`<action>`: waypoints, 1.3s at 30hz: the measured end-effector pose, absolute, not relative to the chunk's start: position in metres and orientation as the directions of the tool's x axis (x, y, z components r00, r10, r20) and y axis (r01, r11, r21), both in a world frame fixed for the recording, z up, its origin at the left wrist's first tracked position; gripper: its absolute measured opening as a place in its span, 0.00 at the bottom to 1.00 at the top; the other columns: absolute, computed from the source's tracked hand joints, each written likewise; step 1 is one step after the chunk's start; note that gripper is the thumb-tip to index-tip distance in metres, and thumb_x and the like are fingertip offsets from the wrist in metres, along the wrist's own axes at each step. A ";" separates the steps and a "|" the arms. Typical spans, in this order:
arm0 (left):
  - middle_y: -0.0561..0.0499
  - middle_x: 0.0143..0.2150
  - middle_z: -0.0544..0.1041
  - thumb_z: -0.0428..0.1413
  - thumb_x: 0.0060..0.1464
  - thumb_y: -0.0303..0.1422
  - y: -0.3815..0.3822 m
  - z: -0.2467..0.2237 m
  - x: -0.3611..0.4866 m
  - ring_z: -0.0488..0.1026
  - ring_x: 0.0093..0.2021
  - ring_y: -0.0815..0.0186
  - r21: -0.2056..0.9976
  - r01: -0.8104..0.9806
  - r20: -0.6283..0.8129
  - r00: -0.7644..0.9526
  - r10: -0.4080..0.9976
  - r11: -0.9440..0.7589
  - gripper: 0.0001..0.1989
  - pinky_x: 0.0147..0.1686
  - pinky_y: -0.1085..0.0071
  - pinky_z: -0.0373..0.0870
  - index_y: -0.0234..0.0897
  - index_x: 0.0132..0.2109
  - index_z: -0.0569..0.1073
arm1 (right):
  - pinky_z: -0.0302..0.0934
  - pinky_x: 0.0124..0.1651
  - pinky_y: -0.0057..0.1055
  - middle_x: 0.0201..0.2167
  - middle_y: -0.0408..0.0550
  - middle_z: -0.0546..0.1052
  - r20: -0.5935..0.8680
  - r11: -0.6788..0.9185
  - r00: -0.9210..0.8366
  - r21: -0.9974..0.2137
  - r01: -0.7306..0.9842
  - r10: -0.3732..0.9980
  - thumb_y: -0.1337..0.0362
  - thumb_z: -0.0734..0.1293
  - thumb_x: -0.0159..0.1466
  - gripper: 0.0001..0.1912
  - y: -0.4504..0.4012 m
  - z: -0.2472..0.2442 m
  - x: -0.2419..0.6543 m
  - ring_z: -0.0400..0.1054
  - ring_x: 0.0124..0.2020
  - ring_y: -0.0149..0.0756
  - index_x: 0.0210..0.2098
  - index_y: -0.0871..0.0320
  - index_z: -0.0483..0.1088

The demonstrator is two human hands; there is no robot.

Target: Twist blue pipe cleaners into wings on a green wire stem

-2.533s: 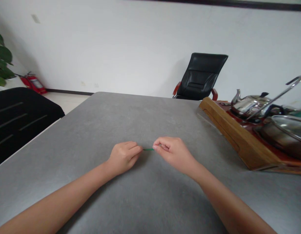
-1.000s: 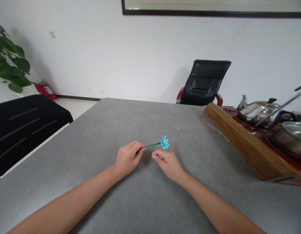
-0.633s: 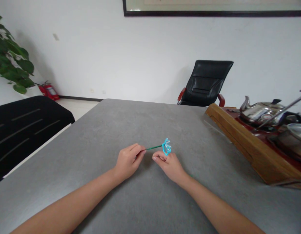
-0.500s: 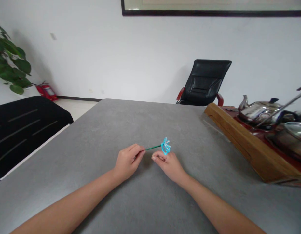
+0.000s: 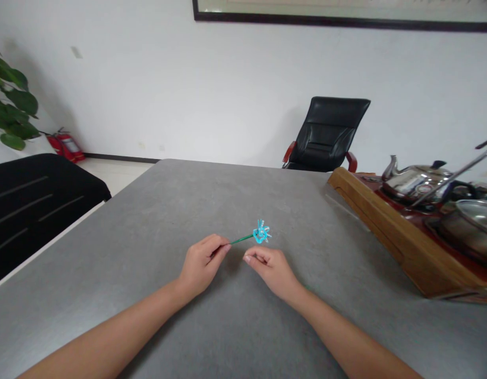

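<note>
My left hand point(image 5: 204, 261) pinches the green stem of a small craft flower point(image 5: 261, 232) between thumb and fingers. The flower's head is made of bright blue loops with pale, glittery strands sticking out. Its stem points right and slightly up, above the grey table point(image 5: 211, 195). My right hand point(image 5: 272, 267) is just below and right of the flower head, apart from it. Its fingers are curled with the thumb pressed against them, and whatever they hold, if anything, is hidden. A tiny green bit point(image 5: 309, 288) shows at the edge of my right wrist.
At the right stands a wooden tea tray point(image 5: 377, 231) bearing a steel kettle point(image 5: 417, 181) and a pot point(image 5: 474, 226). A black office chair point(image 5: 328, 134) is behind the table, another black chair point(image 5: 41, 200) at left. A fire extinguisher point(image 5: 67, 146) and leafy plant point(image 5: 16, 102) are beyond.
The flower has turned and its head has shifted slightly left and up, away from my right hand. Both hands keep nearly the same pose. The view has swung slightly.
</note>
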State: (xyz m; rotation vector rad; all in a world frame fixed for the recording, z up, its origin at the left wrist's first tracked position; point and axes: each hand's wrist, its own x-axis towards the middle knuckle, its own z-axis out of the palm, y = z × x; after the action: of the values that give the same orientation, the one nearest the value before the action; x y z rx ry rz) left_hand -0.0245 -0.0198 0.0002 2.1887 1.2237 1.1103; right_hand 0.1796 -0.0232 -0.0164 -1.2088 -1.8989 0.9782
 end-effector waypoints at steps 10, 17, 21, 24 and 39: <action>0.54 0.29 0.71 0.50 0.61 0.31 -0.024 0.003 -0.024 0.67 0.30 0.71 0.693 0.495 0.444 0.280 0.851 -0.524 0.08 0.33 0.76 0.61 0.36 0.36 0.72 | 0.43 0.25 0.25 0.18 0.37 0.57 0.138 0.264 -0.332 -0.891 0.370 0.933 0.61 0.62 0.63 0.11 -0.023 -0.016 0.180 0.50 0.20 0.26 0.30 0.59 0.71; 0.54 0.28 0.71 0.51 0.61 0.32 -0.025 0.008 -0.023 0.67 0.29 0.71 0.712 0.471 0.449 0.265 0.854 -0.520 0.08 0.31 0.77 0.61 0.36 0.35 0.72 | 0.43 0.25 0.25 0.18 0.37 0.58 0.140 0.257 -0.324 -0.898 0.356 0.936 0.61 0.62 0.63 0.11 -0.021 -0.018 0.180 0.51 0.21 0.26 0.29 0.59 0.71; 0.53 0.28 0.72 0.51 0.61 0.32 -0.028 0.011 -0.023 0.67 0.29 0.71 0.732 0.453 0.430 0.273 0.860 -0.509 0.09 0.32 0.77 0.61 0.35 0.34 0.73 | 0.43 0.25 0.25 0.17 0.37 0.57 0.130 0.244 -0.320 -0.906 0.346 0.939 0.60 0.62 0.63 0.11 -0.021 -0.018 0.180 0.50 0.20 0.26 0.30 0.59 0.72; 0.54 0.27 0.71 0.51 0.60 0.32 -0.030 0.014 -0.022 0.67 0.28 0.71 0.736 0.444 0.421 0.291 0.859 -0.511 0.10 0.31 0.77 0.61 0.35 0.34 0.73 | 0.43 0.25 0.26 0.17 0.37 0.57 0.127 0.239 -0.326 -0.912 0.332 0.937 0.60 0.63 0.62 0.11 -0.021 -0.017 0.180 0.50 0.20 0.26 0.29 0.59 0.72; 0.52 0.26 0.69 0.47 0.63 0.31 -0.030 0.031 -0.029 0.66 0.27 0.70 0.567 0.383 0.419 0.629 0.655 -0.729 0.11 0.29 0.75 0.60 0.35 0.40 0.74 | 0.55 0.29 0.27 0.21 0.43 0.71 -0.111 -0.034 -0.459 -0.984 0.173 0.882 0.50 0.70 0.52 0.18 0.007 0.020 0.199 0.62 0.24 0.29 0.26 0.61 0.73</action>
State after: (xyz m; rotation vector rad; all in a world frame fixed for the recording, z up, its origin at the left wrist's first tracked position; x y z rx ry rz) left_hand -0.0285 -0.0300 0.0310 2.4250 0.8209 0.8661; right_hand 0.1988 0.0075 0.0203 -1.1175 -1.6552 1.5416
